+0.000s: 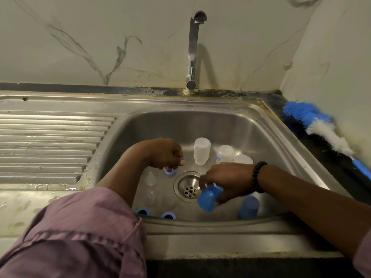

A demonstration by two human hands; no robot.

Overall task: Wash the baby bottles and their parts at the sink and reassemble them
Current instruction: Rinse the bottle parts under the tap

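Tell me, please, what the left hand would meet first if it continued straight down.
Probably the blue screw ring right beneath the left hand; its fingers already seem to reach it, though depth is unclear.

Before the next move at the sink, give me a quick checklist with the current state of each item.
1. Right hand grip on the blue cap: ok, fingers curled round it above the basin.
2. Left hand on the blue ring: cannot tell, fingers curl down over it but contact is hidden.
3. Water running from the tap: not ok, no stream visible.
4. Drain unblocked: ok, strainer holes clear.
5. Bottle brush at hand: ok, lying on the counter right of the sink.
6. Clear bottles reassembled: not ok, they stand capless; clear teats and rings lie separately.
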